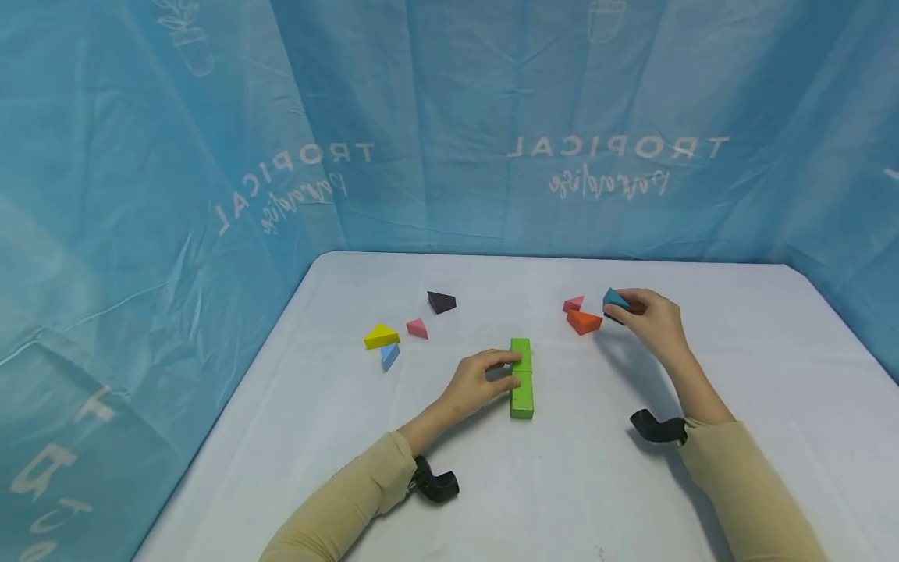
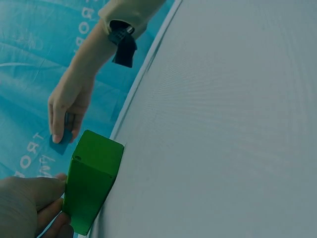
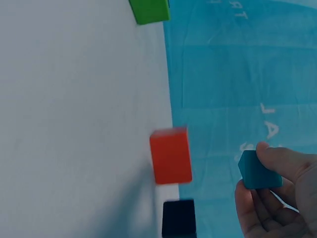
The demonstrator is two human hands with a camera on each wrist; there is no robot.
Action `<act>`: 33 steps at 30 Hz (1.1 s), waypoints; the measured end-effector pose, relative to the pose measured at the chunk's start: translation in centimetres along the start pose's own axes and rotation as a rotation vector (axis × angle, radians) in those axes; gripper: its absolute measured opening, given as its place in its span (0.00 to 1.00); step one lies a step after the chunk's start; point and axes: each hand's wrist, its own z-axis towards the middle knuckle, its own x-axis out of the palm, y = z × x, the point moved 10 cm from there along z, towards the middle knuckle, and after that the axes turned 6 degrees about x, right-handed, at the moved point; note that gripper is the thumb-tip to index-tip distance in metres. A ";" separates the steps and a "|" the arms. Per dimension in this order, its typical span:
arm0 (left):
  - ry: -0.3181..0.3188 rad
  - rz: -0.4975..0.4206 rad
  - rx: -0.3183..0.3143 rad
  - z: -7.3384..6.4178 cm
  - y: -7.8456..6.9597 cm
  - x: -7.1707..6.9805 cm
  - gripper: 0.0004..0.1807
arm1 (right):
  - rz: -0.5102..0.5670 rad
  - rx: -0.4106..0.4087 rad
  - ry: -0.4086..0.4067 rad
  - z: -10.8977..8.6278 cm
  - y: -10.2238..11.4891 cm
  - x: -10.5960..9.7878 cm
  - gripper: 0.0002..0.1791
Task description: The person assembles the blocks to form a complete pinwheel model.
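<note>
Two green blocks [image 1: 522,398] lie end to end in the middle of the white table. My left hand [image 1: 479,382] touches their left side, thumb and index fingertip on either side of the seam. In the left wrist view its fingers rest along the side of a green block [image 2: 91,173]. My right hand [image 1: 653,321] pinches a teal triangular block [image 1: 614,298] between thumb and fingers, held up in the right wrist view. Just below that block is a dark block [image 3: 179,218], mostly hidden in the head view. An orange block [image 1: 584,321] and a pink block [image 1: 573,304] lie to its left.
On the left part of the table [image 1: 281,437] lie a yellow triangular block [image 1: 381,336], a light blue block [image 1: 389,357], a pink block [image 1: 417,329] and a black block [image 1: 442,302]. A blue printed curtain [image 1: 449,117] hangs behind the table and along its sides.
</note>
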 end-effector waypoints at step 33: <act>-0.007 -0.009 0.060 -0.1 -0.4 -0.1 0.20 | 0.037 -0.103 0.209 1.3 6.4 13.5 0.18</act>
